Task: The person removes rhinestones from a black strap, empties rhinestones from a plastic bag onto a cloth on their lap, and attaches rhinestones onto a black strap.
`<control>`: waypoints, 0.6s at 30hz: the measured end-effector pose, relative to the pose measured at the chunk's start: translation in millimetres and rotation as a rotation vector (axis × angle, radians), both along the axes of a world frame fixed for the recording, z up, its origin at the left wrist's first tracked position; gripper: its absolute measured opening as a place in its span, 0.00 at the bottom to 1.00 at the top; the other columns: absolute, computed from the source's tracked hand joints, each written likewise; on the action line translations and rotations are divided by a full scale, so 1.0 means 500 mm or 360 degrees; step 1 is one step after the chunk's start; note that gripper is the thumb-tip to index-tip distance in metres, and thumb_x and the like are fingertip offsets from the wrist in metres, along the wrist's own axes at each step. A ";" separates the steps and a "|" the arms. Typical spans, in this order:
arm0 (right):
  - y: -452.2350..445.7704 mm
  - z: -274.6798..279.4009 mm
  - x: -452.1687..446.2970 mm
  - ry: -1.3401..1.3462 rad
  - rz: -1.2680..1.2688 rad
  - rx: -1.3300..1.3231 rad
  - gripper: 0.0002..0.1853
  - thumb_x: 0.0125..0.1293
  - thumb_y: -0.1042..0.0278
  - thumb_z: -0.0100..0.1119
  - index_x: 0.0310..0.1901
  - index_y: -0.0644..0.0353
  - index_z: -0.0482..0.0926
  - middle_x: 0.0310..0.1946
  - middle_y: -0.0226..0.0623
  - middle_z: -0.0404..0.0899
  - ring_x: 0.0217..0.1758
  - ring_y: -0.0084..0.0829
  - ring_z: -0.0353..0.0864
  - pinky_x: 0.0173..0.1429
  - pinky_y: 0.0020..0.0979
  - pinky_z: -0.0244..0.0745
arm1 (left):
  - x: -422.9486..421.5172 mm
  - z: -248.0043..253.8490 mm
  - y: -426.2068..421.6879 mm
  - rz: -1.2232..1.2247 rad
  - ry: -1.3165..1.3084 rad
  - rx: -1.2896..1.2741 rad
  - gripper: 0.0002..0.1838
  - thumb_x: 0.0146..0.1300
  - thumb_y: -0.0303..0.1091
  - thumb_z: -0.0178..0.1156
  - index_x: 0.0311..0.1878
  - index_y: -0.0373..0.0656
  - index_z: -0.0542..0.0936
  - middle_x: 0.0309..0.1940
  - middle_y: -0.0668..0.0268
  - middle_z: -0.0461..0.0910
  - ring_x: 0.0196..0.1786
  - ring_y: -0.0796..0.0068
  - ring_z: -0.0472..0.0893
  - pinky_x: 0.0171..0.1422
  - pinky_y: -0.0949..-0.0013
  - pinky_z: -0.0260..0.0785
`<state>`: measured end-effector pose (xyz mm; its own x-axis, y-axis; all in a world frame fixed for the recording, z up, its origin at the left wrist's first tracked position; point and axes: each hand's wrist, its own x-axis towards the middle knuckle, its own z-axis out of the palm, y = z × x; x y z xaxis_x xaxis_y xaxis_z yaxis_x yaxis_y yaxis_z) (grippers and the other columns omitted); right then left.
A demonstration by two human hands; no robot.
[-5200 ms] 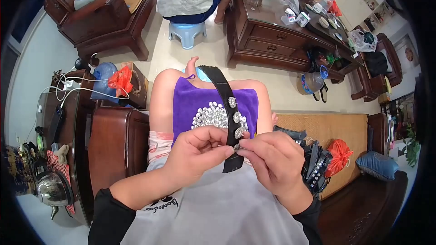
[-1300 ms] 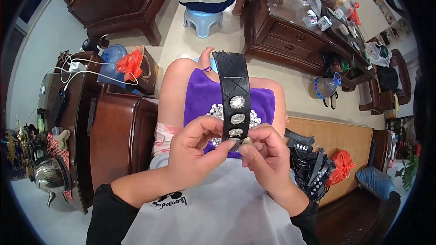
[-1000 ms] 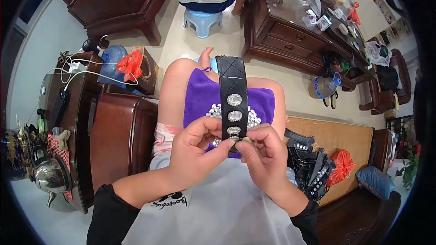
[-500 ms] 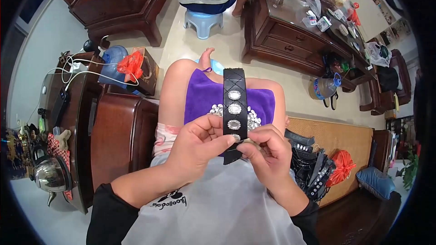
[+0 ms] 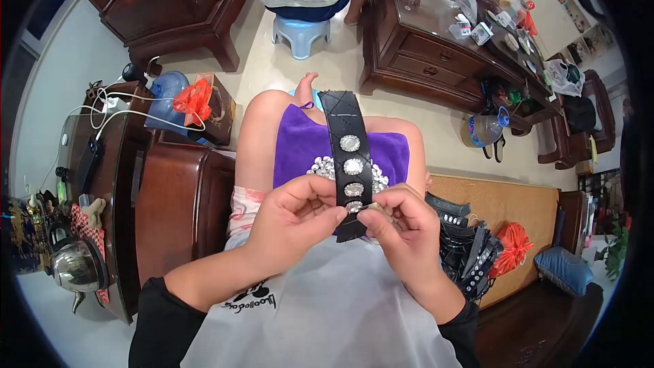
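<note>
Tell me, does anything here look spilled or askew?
Nothing looks spilled: the gems lie loose but gathered on the cloth. The piled straps look askew, lying at different angles on the mat.

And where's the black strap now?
In the head view, the black strap is central, held between the left hand and right hand, over the purple cloth.

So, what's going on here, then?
A seated person's left hand and right hand pinch a black strap near its lower end. Four sparkly stones sit in a row along it. Loose stones lie on the purple cloth across the lap; more black straps are piled at the person's right.
</note>
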<state>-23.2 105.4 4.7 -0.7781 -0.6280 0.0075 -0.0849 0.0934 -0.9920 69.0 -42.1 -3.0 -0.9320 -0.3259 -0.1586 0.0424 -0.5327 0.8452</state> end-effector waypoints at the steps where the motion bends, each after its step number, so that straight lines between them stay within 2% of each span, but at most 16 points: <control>1: 0.000 0.000 0.000 0.0005 0.0005 0.0013 0.09 0.55 0.79 0.67 0.38 0.67 0.78 0.31 0.34 0.76 0.28 0.24 0.69 0.33 0.21 0.65 | 0.002 -0.002 -0.001 -0.0008 -0.0006 -0.0017 0.10 0.60 0.18 0.58 0.45 0.36 0.75 0.37 0.67 0.79 0.36 0.85 0.75 0.42 0.83 0.68; 10: 0.000 0.005 0.000 0.0104 0.0042 0.0063 0.09 0.55 0.79 0.67 0.38 0.67 0.79 0.31 0.34 0.76 0.28 0.24 0.71 0.33 0.21 0.66 | 0.007 -0.002 -0.006 -0.0047 -0.0117 -0.0199 0.10 0.59 0.16 0.57 0.43 0.37 0.75 0.36 0.67 0.78 0.36 0.85 0.74 0.42 0.83 0.68; 14: -0.004 0.015 0.002 0.0612 -0.0010 0.0159 0.09 0.56 0.79 0.66 0.39 0.67 0.80 0.31 0.35 0.76 0.29 0.25 0.72 0.34 0.21 0.67 | 0.005 0.001 0.006 0.0144 -0.0005 -0.0224 0.10 0.56 0.15 0.58 0.40 0.36 0.75 0.36 0.67 0.78 0.34 0.82 0.74 0.41 0.82 0.67; 15: -0.005 0.018 0.004 0.0612 -0.0009 0.0158 0.09 0.56 0.79 0.66 0.39 0.67 0.80 0.31 0.35 0.76 0.29 0.25 0.72 0.34 0.21 0.67 | 0.005 -0.001 0.005 0.0145 -0.0005 -0.0225 0.10 0.56 0.15 0.58 0.40 0.36 0.75 0.36 0.67 0.78 0.34 0.82 0.74 0.41 0.82 0.67; 18: -0.003 0.024 0.015 0.0451 -0.0009 0.0100 0.09 0.56 0.80 0.66 0.39 0.66 0.80 0.31 0.35 0.77 0.30 0.26 0.72 0.34 0.22 0.67 | 0.001 -0.016 0.004 0.0283 0.0189 -0.0781 0.10 0.52 0.15 0.59 0.38 0.36 0.76 0.35 0.66 0.79 0.33 0.78 0.75 0.39 0.80 0.67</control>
